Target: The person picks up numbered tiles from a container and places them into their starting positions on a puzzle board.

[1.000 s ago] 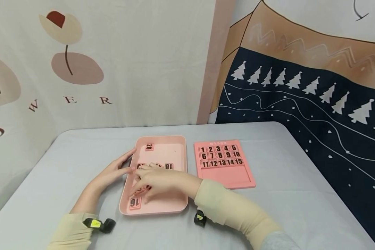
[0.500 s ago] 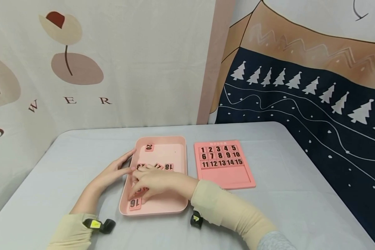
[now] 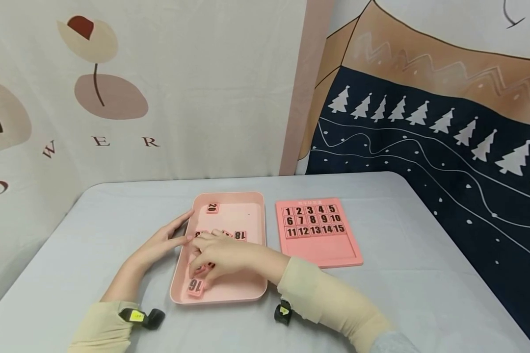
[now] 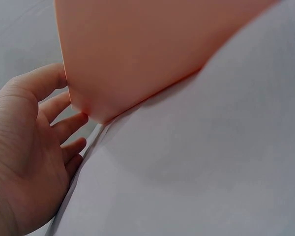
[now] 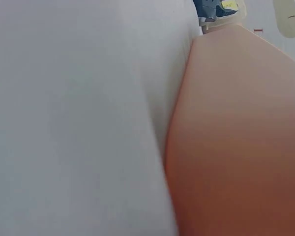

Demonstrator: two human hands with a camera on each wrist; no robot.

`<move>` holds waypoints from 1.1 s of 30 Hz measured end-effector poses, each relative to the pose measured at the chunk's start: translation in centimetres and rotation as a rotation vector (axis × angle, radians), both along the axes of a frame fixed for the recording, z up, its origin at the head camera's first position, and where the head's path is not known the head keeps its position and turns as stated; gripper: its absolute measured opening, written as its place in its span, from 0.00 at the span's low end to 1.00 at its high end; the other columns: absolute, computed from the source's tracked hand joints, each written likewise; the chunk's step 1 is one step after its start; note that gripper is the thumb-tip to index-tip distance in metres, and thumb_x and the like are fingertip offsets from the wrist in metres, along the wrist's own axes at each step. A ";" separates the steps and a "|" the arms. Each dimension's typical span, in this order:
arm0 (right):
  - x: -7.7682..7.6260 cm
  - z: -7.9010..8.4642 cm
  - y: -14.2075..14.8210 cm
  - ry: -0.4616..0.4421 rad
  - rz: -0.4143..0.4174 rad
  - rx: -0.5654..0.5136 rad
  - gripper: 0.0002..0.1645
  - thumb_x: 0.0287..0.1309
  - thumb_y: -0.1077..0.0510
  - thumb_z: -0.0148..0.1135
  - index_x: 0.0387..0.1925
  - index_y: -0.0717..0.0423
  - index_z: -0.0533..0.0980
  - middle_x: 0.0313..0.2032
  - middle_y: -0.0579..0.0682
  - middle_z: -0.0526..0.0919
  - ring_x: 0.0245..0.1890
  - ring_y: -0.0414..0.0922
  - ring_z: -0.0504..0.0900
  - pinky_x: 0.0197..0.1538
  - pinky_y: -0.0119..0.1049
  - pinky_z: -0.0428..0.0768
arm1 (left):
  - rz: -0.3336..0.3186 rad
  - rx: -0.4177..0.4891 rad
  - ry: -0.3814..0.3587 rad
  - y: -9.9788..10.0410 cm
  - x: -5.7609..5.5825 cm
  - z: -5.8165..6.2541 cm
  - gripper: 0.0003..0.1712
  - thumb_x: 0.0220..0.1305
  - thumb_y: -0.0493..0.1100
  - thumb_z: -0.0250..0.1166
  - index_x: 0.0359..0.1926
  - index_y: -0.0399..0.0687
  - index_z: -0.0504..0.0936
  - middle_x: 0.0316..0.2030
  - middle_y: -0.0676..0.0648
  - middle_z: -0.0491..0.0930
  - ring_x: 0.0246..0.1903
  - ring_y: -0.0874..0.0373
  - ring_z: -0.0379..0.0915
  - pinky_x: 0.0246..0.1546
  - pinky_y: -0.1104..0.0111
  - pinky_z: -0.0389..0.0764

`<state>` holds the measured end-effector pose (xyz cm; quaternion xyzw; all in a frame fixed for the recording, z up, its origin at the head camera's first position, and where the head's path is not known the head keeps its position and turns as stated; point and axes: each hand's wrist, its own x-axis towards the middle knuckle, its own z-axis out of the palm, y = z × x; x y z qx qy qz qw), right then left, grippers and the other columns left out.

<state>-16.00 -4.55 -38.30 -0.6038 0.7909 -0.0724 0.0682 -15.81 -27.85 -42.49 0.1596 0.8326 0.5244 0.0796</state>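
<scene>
In the head view, a pink tray point(image 3: 243, 213) holds several loose number tiles. My right hand point(image 3: 223, 252) reaches into it, with thumb and finger pinching tile 16 point(image 3: 196, 288), which is tilted near the front left corner. Tiles 20 point(image 3: 212, 208) and 18 point(image 3: 240, 236) lie in plain sight; other tiles are partly covered by this hand. My left hand point(image 3: 161, 241) rests against the tray's left side with its fingers spread. The left wrist view shows the thumb touching the rim and the other fingers loosely extended beside the wall. The right wrist view shows no fingers.
Right of the tray lies a pink number board point(image 3: 320, 251), with tiles 1 to 15 set in its upper three rows and a bare strip below. A pale cloth point(image 3: 424, 294) covers the table. Printed curtains point(image 3: 212, 98) hang behind it.
Tile 16 lay flat before; now it is tilted and shifted slightly right between my right fingers. The right hand has moved only a little. My left hand stays at the tray's edge.
</scene>
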 end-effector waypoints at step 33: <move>2.4 1.4 13.8 0.123 -0.582 -0.520 0.20 0.31 0.43 0.80 0.31 0.43 0.86 0.33 0.42 0.63 0.37 0.43 0.60 0.43 0.43 0.61 | 0.016 0.008 -0.026 0.1 0.0 0.2 0.43 0.64 0.42 0.62 0.75 0.49 0.52 0.74 0.40 0.45 0.71 0.40 0.37 0.67 0.43 0.41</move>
